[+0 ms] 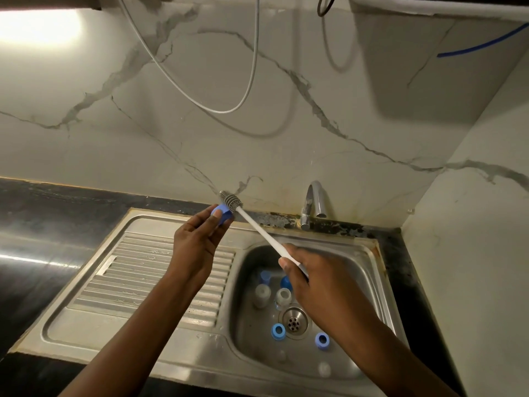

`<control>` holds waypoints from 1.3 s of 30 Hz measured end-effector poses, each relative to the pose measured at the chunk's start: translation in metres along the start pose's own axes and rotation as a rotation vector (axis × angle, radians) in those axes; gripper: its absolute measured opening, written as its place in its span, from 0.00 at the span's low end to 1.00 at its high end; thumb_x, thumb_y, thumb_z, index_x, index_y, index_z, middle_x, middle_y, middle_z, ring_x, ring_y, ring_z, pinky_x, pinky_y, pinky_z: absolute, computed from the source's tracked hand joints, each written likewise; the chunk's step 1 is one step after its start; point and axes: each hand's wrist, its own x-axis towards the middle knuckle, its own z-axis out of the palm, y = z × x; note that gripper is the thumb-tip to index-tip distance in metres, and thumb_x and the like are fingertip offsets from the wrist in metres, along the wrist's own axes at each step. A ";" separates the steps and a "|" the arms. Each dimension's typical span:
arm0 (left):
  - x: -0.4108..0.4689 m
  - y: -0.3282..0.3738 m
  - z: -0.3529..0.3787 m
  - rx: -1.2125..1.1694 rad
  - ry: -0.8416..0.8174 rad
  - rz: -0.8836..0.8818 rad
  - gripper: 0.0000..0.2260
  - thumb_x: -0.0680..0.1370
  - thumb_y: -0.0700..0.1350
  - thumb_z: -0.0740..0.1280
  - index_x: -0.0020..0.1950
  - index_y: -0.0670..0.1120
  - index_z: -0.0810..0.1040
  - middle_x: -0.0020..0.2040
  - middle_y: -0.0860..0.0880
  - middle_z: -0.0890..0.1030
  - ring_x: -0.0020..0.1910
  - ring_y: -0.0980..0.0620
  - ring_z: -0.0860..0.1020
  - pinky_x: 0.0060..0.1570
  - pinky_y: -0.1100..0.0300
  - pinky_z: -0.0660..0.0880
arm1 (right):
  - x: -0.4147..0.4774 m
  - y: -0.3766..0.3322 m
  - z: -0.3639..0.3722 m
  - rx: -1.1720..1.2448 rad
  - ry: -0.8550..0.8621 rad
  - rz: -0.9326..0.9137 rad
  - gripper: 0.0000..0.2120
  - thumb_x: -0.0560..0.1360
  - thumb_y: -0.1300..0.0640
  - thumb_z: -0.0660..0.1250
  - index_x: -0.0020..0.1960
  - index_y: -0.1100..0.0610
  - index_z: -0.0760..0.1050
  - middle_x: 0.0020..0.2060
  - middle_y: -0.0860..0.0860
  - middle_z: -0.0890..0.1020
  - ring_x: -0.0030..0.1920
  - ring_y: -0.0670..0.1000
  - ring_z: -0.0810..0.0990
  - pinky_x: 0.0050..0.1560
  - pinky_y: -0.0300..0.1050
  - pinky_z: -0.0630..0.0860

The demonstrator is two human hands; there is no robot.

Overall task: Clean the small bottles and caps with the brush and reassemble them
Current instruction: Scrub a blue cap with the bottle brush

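Note:
My left hand (197, 239) pinches a blue cap (222, 214) above the drainboard. My right hand (312, 279) grips the white handle of a brush (259, 229), whose grey bristle head (230, 199) sits just behind and above the cap, touching or nearly touching its rim. Down in the sink basin (252, 336) lie two small clear bottles (262, 293) (283, 296), two blue caps near the drain (278, 331) (322, 340), and more blue pieces (265, 277) partly hidden behind my right hand.
A steel tap (313, 202) stands behind the basin. The ribbed drainboard (137, 279) lies to the left, with dark countertop (43, 222) beyond. A marble wall rises behind and on the right. A grey cable (217, 110) hangs in a loop overhead.

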 end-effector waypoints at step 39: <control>-0.017 -0.014 0.015 -0.226 0.055 -0.245 0.15 0.84 0.43 0.68 0.69 0.38 0.78 0.63 0.35 0.83 0.62 0.40 0.85 0.50 0.53 0.86 | -0.002 0.000 -0.006 -0.034 0.050 -0.024 0.22 0.84 0.42 0.61 0.76 0.45 0.71 0.54 0.46 0.86 0.44 0.41 0.83 0.45 0.30 0.80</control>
